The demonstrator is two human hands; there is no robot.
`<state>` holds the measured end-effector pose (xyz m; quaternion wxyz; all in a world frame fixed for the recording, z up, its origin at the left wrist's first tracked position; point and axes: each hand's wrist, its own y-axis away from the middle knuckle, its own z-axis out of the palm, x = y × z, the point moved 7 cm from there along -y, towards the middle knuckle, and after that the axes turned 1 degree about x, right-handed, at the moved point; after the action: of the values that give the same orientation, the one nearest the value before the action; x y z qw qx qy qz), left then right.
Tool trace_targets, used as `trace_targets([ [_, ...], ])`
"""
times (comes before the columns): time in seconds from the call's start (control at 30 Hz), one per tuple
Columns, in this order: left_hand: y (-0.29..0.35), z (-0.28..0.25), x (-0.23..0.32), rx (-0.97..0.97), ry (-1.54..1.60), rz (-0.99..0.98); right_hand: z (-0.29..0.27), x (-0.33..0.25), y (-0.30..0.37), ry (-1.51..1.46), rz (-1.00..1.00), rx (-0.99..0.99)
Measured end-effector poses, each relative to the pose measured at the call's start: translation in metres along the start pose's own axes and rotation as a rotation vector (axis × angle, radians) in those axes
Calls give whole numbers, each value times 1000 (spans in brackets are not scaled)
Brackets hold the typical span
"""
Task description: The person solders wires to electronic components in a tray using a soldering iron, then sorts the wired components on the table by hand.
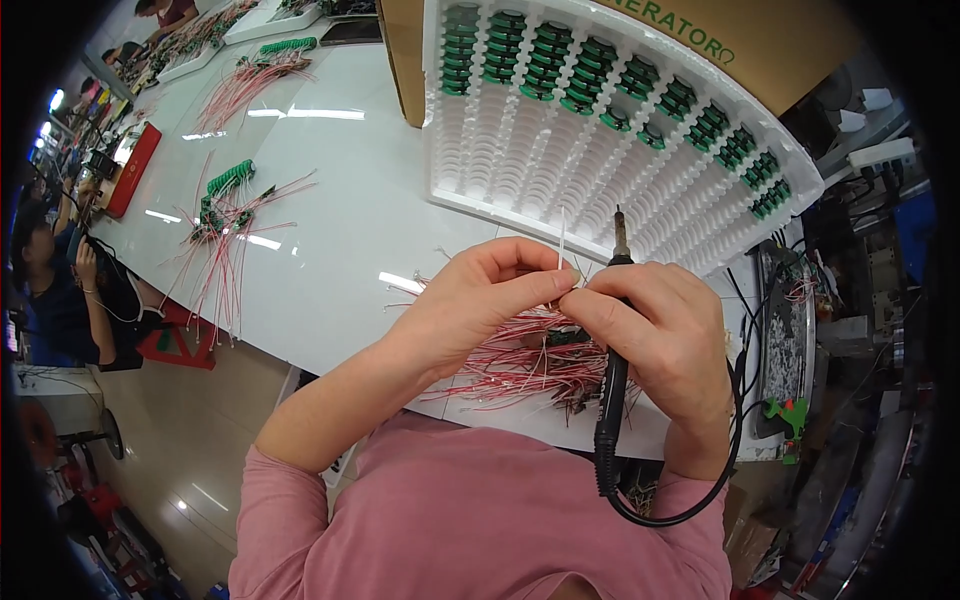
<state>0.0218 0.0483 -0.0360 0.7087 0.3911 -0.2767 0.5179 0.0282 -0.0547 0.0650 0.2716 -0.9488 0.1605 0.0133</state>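
My left hand (480,295) is closed in a pinch, thumb against forefinger, with a thin white wire (561,240) standing up from the fingertips. My right hand (665,330) grips a black soldering iron (612,400), its metal tip pointing up and away from me. The thumb and forefinger of that hand meet the left fingertips; whatever small part lies between them is mostly hidden. Beneath both hands spreads a heap of red and white wires (490,380) with small dark parts among them.
A white foam tray (480,150) holding rows of green round components (590,75) leans on a cardboard box (780,40). Further left on the white table (350,190) lie wired green bundles (225,205). The iron's black cord (700,500) loops at right. Co-workers sit left.
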Motion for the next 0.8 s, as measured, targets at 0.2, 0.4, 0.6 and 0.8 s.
trace_targets([
  [0.2,0,3,12,40,-23,196,0,17,0,-241,105,10],
  [0.4,0,14,11,17,-223,198,-23,52,8,-374,490,158],
  [0.6,-5,31,14,-61,-401,269,-17,56,12,-559,407,96],
  [0.8,-14,39,22,-33,-484,358,-19,62,12,-592,432,113],
])
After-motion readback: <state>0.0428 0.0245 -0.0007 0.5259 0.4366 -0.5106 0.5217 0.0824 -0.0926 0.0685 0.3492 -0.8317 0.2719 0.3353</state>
